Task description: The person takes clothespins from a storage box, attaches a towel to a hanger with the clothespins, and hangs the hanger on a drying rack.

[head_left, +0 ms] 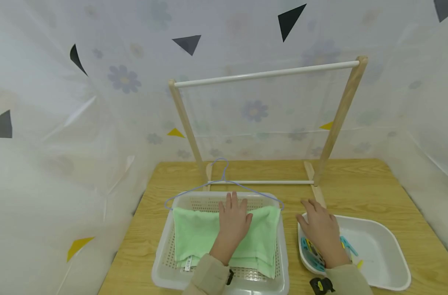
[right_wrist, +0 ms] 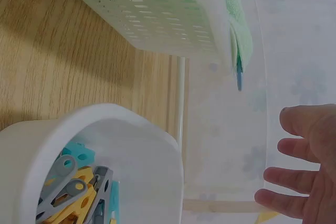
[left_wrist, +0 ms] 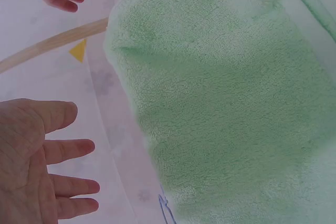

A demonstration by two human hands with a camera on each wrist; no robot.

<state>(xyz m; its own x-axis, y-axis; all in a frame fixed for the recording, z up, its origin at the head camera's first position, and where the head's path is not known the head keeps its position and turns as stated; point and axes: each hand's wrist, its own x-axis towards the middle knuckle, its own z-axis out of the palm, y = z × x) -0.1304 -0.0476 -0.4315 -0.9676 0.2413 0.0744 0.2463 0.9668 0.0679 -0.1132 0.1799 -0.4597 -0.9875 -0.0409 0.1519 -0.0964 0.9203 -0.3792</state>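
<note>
Left hand [head_left: 233, 223] over green towel [head_left: 198, 231], right hand [head_left: 321, 229] near tub [head_left: 387, 250] at right; fingers extended, gripping nothing. Towel on left basket [head_left: 158, 276], by hanger [head_left: 224, 178]. Likely step: towel-on-hanger arranging; next move calls for hanger grip.

No legible text; white tag [head_left: 188, 263] on green towel [head_left: 198, 232] bears marks too small to read.

One basket [head_left: 158, 264] here, one hanger [head_left: 224, 179] and one green towel [head_left: 199, 231] on it! Two hands: left hand [head_left: 231, 225] above it, right hand [head_left: 322, 229] to its right, beside one tub [head_left: 382, 246], its pegs [right_wrist: 81, 203] uncountably jumbled. Beyond the basket, one rack [head_left: 268, 74].
</note>
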